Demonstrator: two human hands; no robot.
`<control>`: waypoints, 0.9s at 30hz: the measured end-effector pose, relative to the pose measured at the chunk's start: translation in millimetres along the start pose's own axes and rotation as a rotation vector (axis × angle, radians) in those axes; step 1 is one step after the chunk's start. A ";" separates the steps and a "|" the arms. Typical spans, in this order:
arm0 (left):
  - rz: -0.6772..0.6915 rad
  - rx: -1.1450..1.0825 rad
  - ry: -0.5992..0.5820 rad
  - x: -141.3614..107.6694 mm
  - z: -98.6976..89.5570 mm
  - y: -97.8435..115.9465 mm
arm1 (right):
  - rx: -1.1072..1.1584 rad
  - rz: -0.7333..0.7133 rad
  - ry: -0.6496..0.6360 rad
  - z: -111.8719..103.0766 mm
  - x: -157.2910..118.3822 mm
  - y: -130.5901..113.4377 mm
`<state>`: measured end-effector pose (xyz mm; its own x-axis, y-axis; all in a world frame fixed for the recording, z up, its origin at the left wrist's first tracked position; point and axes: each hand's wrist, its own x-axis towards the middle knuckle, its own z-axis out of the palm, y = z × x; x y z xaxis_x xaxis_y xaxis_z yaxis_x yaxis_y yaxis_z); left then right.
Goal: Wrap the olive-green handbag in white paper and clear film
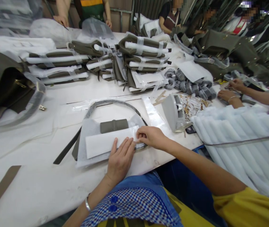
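A handbag lies flat in front of me, its body covered by a thin whitish wrapping sheet (82,157). Its wrapped handle (110,101) arches away from me, and an olive tab (114,126) shows on top. Across the wrapping, below the tab, is a white foam strip (98,147). My left hand (121,157) presses on this strip with fingers stretched out. At the strip's right end, my right hand (152,137) has its fingers pinched together; what is between them is hidden. A dark strap (68,146) sticks out at the bag's left.
Beyond stand stacks of padded olive bags (144,47). A grey tape dispenser (172,112) is right of my right hand, near bundled foam rolls (238,145). An open olive bag (4,85) lies left, a brown strip (2,189) nearer. Co-workers' hands (234,91) work at right.
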<state>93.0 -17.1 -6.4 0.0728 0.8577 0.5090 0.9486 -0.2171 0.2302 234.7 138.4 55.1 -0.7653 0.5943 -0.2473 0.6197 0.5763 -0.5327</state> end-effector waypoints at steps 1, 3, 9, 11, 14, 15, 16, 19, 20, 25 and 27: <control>0.017 0.004 -0.018 -0.9 -1.7 -1.2 | 0.032 0.022 -0.026 -3.0 3.1 0.7; 0.068 0.012 -0.051 -2.4 -5.1 -3.2 | 0.070 0.036 -0.052 -7.5 9.2 2.8; 0.104 0.032 -0.025 -1.5 -6.3 -2.6 | 0.153 0.008 -0.011 -0.4 14.0 8.0; 0.102 0.040 -0.002 -0.6 -3.2 -2.7 | 0.200 -0.026 0.048 3.3 7.1 11.1; 0.132 0.064 0.007 0.1 0.6 -4.8 | 0.268 -0.070 0.224 -6.0 -14.5 25.4; 0.147 0.078 0.004 0.1 1.2 -5.6 | 0.290 -0.037 0.342 -14.8 -24.2 34.1; 0.161 0.094 0.002 0.2 1.4 -6.4 | 0.307 0.023 0.473 -26.0 -34.4 45.1; 0.191 0.134 0.008 0.3 1.5 -8.1 | 0.351 0.265 0.785 -65.8 -61.0 87.3; 0.198 0.141 0.015 0.2 1.6 -8.6 | 0.369 0.325 0.806 -77.8 -66.3 101.8; 0.245 0.157 0.059 -0.4 4.9 -12.1 | 0.599 0.553 0.610 -109.9 -60.0 145.6; 0.256 0.163 0.077 -0.5 6.4 -13.4 | 0.710 0.611 0.516 -115.1 -50.2 148.1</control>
<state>82.2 -11.7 -15.1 0.2978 0.7459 0.5958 0.9400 -0.3381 -0.0465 385.0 258.5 81.7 -0.0900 0.9333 -0.3477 0.5024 -0.2588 -0.8250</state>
